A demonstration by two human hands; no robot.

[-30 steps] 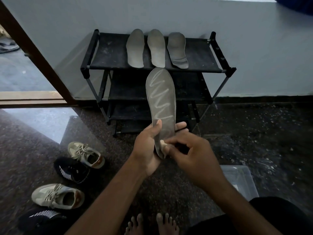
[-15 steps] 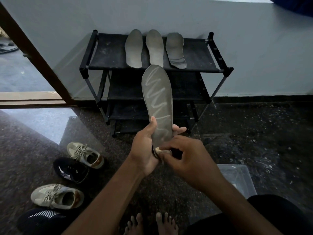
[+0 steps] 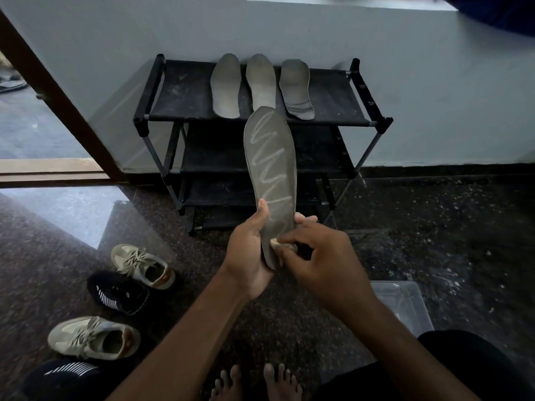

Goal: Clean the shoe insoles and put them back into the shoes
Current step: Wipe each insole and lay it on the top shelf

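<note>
Zigzag-streaked grey insole [image 3: 272,169], small beige wad [image 3: 278,246]

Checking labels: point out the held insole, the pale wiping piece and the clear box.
held insole [image 3: 270,157], head view, zigzag-marked middle.
pale wiping piece [image 3: 278,244], head view, end showing at the heel.
clear box [image 3: 405,305], head view, bare top surface.

Open floor [image 3: 434,227] straight ahead; shoes [image 3: 143,264] crowd the left, a clear box [image 3: 405,302] the right. On the rack [image 3: 179,91], three insoles [image 3: 225,86] fill mid-shelf, both ends bare.
</note>
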